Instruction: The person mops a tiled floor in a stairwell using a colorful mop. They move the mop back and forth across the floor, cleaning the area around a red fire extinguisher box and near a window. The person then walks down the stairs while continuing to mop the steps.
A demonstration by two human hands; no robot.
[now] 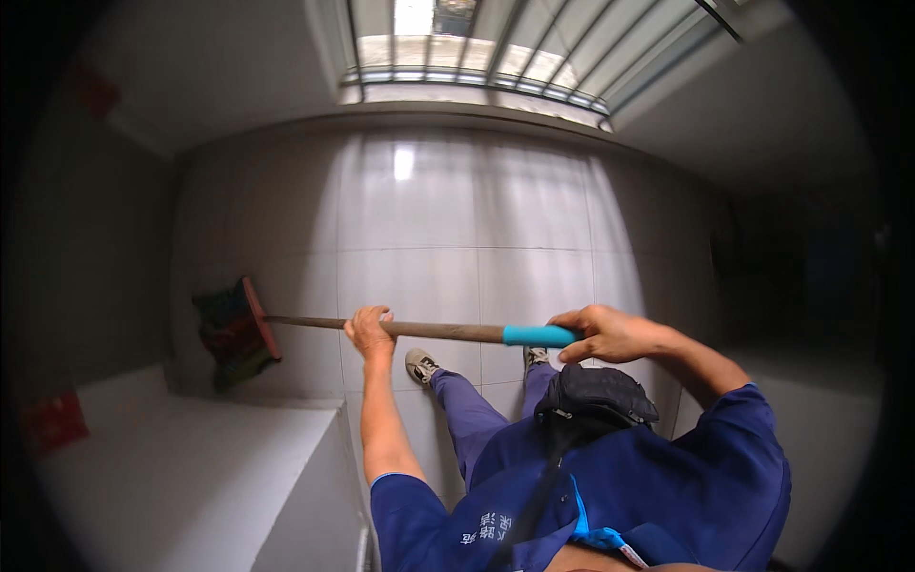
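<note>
A mop with a long wooden handle point(443, 331) lies across my view in front of me. My left hand point(370, 332) is wrapped around the middle of the wood. At the other end, my right hand point(606, 334) grips the turquoise sleeve point(537, 336) that covers the handle's tip. The mop head point(232, 336), dark cloth in green and red with a pinkish-red bar, rests on the floor at the left, near the wall. Its cloth is dim and slightly blurred.
Pale glossy tiles point(407, 214) cover the floor. Ahead is a barred window point(472, 57) above a low ledge. A white wall corner point(307, 457) juts out at the lower left. Red patches point(57, 422) show on the left side. The right side is dark. A black bag point(597, 395) hangs at my waist.
</note>
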